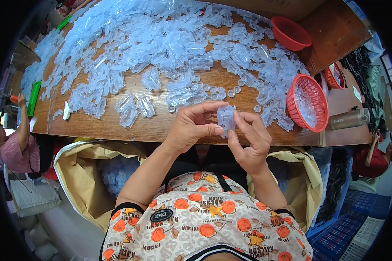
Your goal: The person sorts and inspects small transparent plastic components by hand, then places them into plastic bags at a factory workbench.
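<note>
Just above the table's front edge, a small clear plastic part [225,118] with a rounded top is pinched between both hands. My left hand [195,124] grips it from the left with thumb and fingers. From the right, my right hand [251,137] holds it by thumb and index finger. Behind the hands, several small clear round caps [222,94] lie scattered on the wooden table [157,126]. Left of them are some loose clear rectangular plastic pieces [135,106]. A large heap of similar clear pieces [148,39] spreads over the far side.
A red basket [294,102] of clear parts stands at the right, with an empty-looking red bowl [287,37] farther back. A grey bottle [348,119] lies beside the basket. Open yellowish sacks [80,182] flank my lap. Other people sit at far left [19,145] and far right [370,158].
</note>
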Demonstrator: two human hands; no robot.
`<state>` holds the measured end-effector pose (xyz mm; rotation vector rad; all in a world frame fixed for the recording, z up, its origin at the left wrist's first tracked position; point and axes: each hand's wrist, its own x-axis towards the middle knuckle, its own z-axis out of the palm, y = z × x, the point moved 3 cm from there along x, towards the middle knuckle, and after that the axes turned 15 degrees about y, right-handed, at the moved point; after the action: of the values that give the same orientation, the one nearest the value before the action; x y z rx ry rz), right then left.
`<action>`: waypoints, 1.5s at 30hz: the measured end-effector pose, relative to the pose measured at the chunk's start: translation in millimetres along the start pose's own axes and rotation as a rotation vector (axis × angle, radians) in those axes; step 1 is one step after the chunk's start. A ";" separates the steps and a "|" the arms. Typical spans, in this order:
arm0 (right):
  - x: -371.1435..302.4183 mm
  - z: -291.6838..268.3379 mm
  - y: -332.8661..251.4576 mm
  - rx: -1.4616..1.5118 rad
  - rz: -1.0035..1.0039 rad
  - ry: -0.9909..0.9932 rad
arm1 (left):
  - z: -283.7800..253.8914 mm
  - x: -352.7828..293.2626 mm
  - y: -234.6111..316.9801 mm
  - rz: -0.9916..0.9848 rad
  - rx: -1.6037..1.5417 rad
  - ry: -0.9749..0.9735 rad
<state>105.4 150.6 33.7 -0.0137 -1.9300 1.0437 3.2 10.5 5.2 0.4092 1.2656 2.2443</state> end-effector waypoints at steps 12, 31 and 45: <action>0.2 -2.2 0.5 -0.005 -0.040 0.006 | 1.8 1.8 -2.0 -0.056 -0.012 0.046; 0.2 4.9 8.7 0.030 0.037 -0.119 | -6.7 1.3 -4.6 -0.272 -0.130 -0.004; -26.6 6.3 13.4 0.079 0.321 -0.018 | -9.3 -1.9 -23.9 -0.035 -0.003 0.211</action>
<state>111.3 144.5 4.5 -0.2790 -1.9418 1.3338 7.2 13.0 -20.0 0.1508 1.3626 2.3064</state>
